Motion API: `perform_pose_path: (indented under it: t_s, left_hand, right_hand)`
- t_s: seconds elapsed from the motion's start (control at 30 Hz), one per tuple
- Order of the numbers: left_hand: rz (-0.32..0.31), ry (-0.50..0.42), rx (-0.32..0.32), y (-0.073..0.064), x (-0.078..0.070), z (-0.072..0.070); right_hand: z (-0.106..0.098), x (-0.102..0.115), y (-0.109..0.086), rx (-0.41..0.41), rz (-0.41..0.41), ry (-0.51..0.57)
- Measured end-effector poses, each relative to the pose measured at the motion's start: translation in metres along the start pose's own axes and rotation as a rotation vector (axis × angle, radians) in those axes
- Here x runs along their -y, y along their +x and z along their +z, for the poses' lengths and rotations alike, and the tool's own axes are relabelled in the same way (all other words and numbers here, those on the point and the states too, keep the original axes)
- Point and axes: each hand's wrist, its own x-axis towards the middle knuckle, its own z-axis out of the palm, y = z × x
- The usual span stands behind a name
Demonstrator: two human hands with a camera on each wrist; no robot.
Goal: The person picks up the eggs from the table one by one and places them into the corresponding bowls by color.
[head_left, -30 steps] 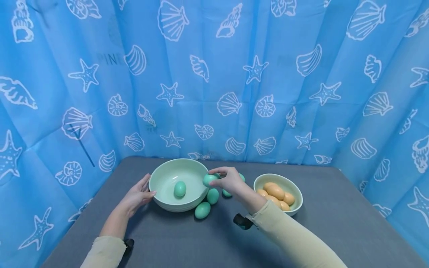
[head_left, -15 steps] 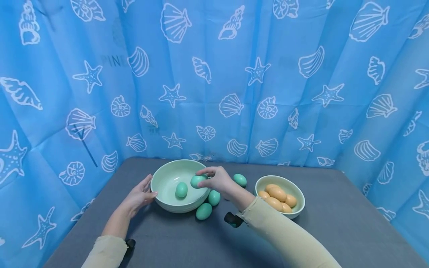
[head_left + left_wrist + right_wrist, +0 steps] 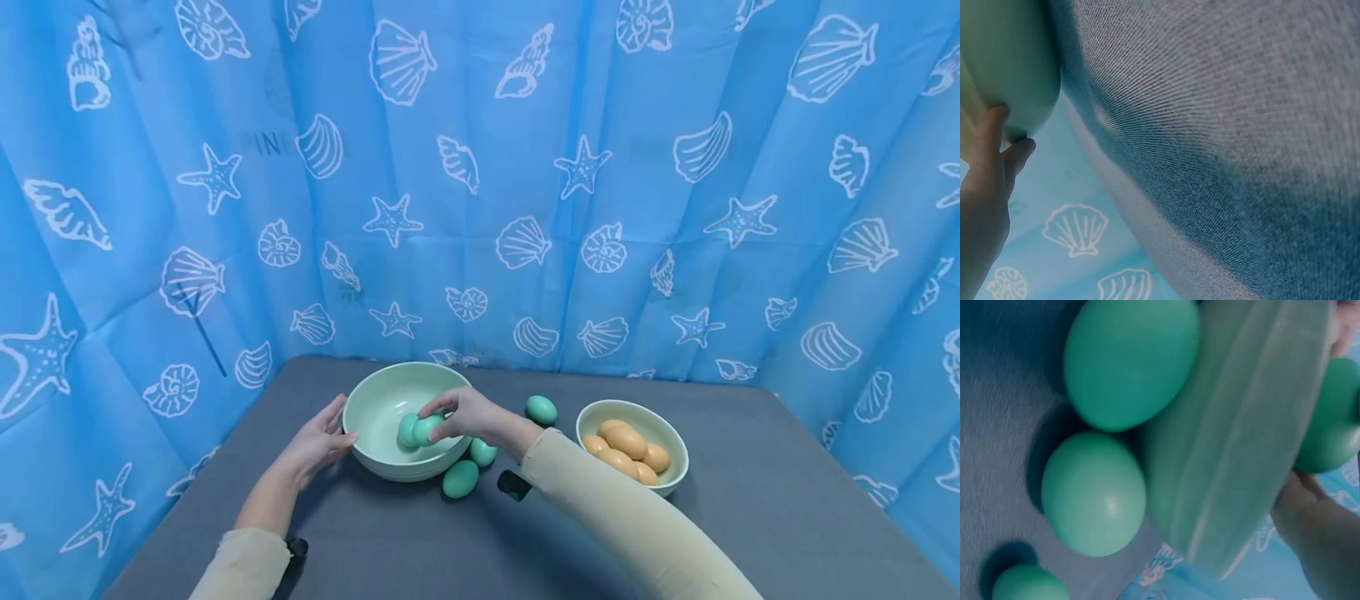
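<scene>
Green egg (image 3: 428,429) is pinched now, head view, between thumb and fingers of the right grip (image 3: 468,415), down inside the large bowl (image 3: 408,475)! Just left of that grip, a second egg (image 3: 407,429) is all but touched. Far to its right, orange eggs (image 3: 624,442) are kept in a small bowl (image 3: 678,479). Something light and stiff is suggested, best held round the waist, fingertips opposed.

Over to the left wrist: the bowl's outer wall is met by the left grip (image 3: 985,169), digits apart, laid against it rather than wrapped round.

Right wrist: below the right grip, loose eggs (image 3: 1094,494) are shown outside the wall, one glossy, so some slipperiness is expected; fragility cannot be judged. The pinch itself can't be made out here.
</scene>
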Motion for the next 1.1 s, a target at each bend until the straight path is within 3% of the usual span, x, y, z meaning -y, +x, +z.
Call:
perform_pose_path:
  t_s: [0.3,0.6,1.1]
  left_hand:
    - [-0.009,-0.001,-0.019,0.001,0.000,0.002]
    - [-0.013,-0.003,-0.025,-0.001,0.000,0.002]
    - [-0.014,0.003,-0.027,0.000,0.001,0.003]
  right_hand:
    - [-0.003,-0.003,0.018,0.129,0.040,-0.081]
    - [0.001,-0.003,0.037,0.293,0.088,-0.233]
    - [0.017,-0.010,0.048,0.293,0.133,-0.316]
